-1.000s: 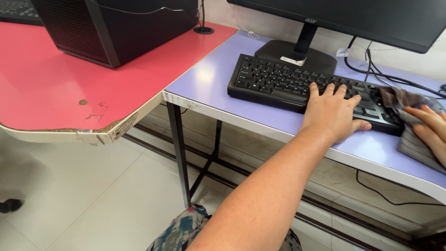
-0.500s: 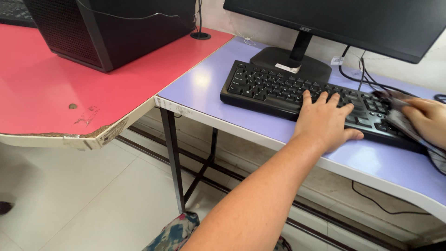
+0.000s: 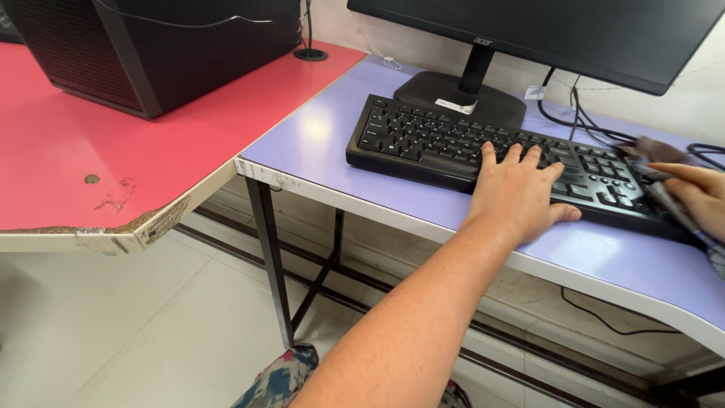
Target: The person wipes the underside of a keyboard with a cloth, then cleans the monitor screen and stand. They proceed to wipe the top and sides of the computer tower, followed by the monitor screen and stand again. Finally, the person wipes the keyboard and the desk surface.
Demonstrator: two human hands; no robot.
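left hand (image 3: 519, 195) — fingers spread flat on the one black keyboard (image 3: 423, 140) | right hand (image 3: 698, 196) — fingers pressing one grey cloth (image 3: 655, 149) onto keyboard's right end | lilac tabletop (image 3: 317, 136)

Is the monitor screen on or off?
Off, it seems: the monitor screen is uniformly black above the keyboard, with no picture or glow.

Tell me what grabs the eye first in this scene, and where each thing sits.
A left hand lies flat on a black keyboard at the middle of a lilac desk, below a dark monitor. At the right edge, the right hand presses a grey cloth onto the keyboard's end. To the left, a red table with a chipped edge carries a black computer case.
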